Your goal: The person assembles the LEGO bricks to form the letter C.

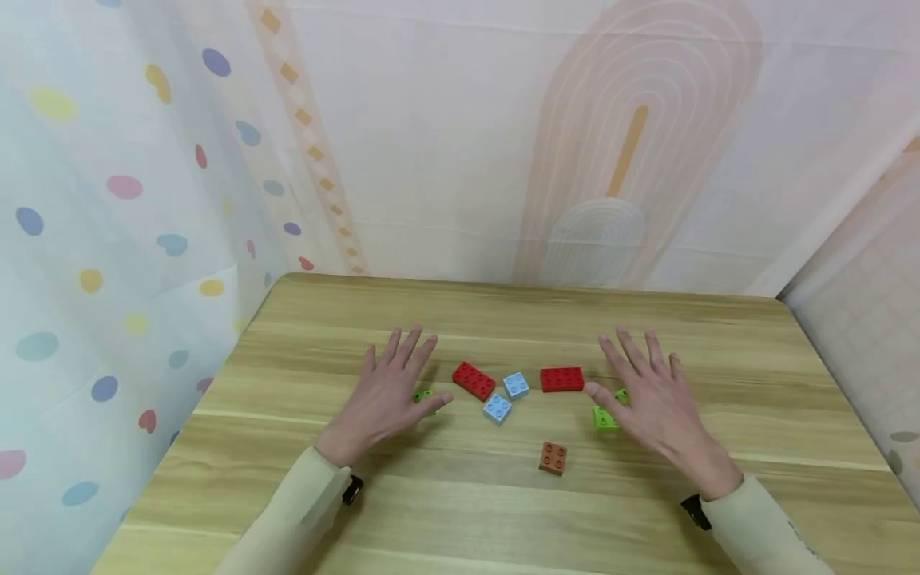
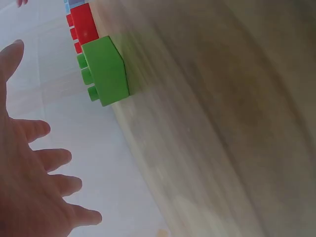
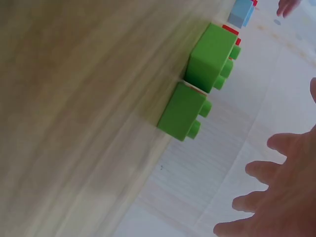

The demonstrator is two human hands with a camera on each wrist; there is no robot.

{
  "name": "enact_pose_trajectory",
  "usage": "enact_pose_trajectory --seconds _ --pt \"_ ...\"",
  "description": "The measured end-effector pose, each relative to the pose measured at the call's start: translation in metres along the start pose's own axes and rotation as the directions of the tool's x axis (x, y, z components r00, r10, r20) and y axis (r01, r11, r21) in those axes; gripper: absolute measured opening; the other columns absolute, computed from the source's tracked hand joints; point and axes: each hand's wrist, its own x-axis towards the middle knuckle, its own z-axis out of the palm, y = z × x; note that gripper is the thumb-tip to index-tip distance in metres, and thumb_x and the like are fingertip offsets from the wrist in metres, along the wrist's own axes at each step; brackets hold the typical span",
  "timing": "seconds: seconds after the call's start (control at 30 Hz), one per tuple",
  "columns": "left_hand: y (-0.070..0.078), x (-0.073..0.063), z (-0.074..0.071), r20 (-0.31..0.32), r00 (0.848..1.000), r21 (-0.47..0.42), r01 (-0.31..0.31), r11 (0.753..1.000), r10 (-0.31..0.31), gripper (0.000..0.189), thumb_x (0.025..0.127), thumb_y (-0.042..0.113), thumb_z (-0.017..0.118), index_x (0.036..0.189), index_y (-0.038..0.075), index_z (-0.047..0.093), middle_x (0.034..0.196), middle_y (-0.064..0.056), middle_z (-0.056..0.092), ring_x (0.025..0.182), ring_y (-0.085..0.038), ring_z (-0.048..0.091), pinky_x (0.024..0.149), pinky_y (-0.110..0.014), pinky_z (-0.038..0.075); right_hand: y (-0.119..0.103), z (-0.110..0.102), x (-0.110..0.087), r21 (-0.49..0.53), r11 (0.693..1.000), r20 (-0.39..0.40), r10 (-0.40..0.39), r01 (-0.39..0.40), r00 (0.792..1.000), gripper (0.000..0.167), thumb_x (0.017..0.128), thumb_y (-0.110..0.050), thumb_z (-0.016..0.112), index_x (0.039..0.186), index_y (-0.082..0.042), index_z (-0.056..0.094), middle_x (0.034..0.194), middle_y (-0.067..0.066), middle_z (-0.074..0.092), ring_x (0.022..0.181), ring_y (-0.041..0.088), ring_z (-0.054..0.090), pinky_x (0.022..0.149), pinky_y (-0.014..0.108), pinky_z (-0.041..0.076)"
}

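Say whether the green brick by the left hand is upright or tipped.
Upright. In the left wrist view, the green brick sits on the table with its studs pointing away from the surface.

Pretty plain wood-grain table (image 1: 460, 523) here, studs up on everything: two long red bricks (image 1: 563, 379), two small light blue bricks (image 1: 497, 409), a brown brick (image 1: 553, 458) closest to the wearer, a lone green brick (image 2: 108, 71) leftmost, two more green bricks (image 3: 212, 54) rightmost.

The hands (image 1: 390, 397) partly cover green bricks (image 1: 606, 419) in the head view. Its lower edge crops both sleeves (image 1: 296, 507) and the tabletop (image 1: 446, 519).
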Motion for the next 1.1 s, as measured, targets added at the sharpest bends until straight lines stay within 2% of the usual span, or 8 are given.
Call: enact_pose_trajectory --seconds 0.23,0.47,0.57,0.73,0.93,1.1 --pt "0.001 0.013 0.002 0.023 0.998 -0.049 -0.065 0.997 0.066 0.087 0.098 0.062 0.060 0.161 0.008 0.035 0.167 -0.019 0.028 0.153 -0.045 0.024 0.118 -0.072 0.022 -0.004 0.003 -0.002 0.008 0.999 -0.021 -0.046 0.046 0.999 0.078 0.104 -0.056 0.052 0.162 -0.008 0.032 0.167 0.021 0.026 0.151 0.056 0.014 0.114 0.080 0.016" --pt "0.001 0.027 0.007 0.052 0.987 -0.104 -0.143 0.984 0.149 0.084 0.097 0.054 0.066 0.159 0.004 0.037 0.162 -0.018 0.039 0.149 -0.043 0.033 0.118 -0.065 0.031 -0.007 0.006 -0.005 0.010 0.996 -0.028 -0.087 0.087 0.996 0.075 0.104 -0.053 0.053 0.161 -0.008 0.035 0.166 0.020 0.029 0.152 0.052 0.017 0.114 0.078 0.021" --pt "0.001 0.033 0.009 0.059 0.980 -0.124 -0.183 0.975 0.191 0.080 0.097 0.047 0.070 0.157 0.002 0.041 0.159 -0.017 0.044 0.147 -0.042 0.038 0.119 -0.059 0.035 -0.008 0.006 -0.007 0.022 0.995 -0.029 -0.101 0.102 0.994 0.074 0.104 -0.052 0.054 0.160 -0.008 0.036 0.166 0.019 0.031 0.151 0.052 0.019 0.114 0.078 0.023" --pt "0.001 0.043 0.012 0.110 0.967 -0.140 -0.214 0.967 0.230 0.074 0.098 0.042 0.072 0.155 0.005 0.044 0.157 -0.014 0.047 0.145 -0.037 0.042 0.120 -0.052 0.036 -0.009 0.008 -0.008 0.036 0.992 -0.026 -0.117 0.118 0.993 0.074 0.102 -0.051 0.057 0.160 -0.009 0.037 0.166 0.018 0.031 0.151 0.051 0.022 0.114 0.076 0.025" --pt "0.004 0.052 0.015 0.144 0.953 -0.121 -0.249 0.961 0.265 0.065 0.098 0.038 0.073 0.151 0.007 0.051 0.153 -0.012 0.052 0.140 -0.031 0.049 0.117 -0.047 0.042 -0.011 0.010 -0.010 0.042 0.990 -0.018 -0.137 0.138 0.990 0.076 0.101 -0.052 0.060 0.159 -0.008 0.039 0.166 0.018 0.031 0.151 0.050 0.022 0.115 0.074 0.026" --pt "0.008 0.056 0.015 0.175 0.935 -0.099 -0.296 0.950 0.309 0.054 0.097 0.031 0.075 0.144 0.011 0.059 0.149 -0.011 0.056 0.139 -0.030 0.050 0.117 -0.049 0.041 -0.013 0.010 -0.013 0.038 0.986 -0.011 -0.162 0.162 0.987 0.075 0.101 -0.052 0.060 0.158 -0.006 0.041 0.167 0.016 0.030 0.151 0.048 0.025 0.115 0.072 0.029"
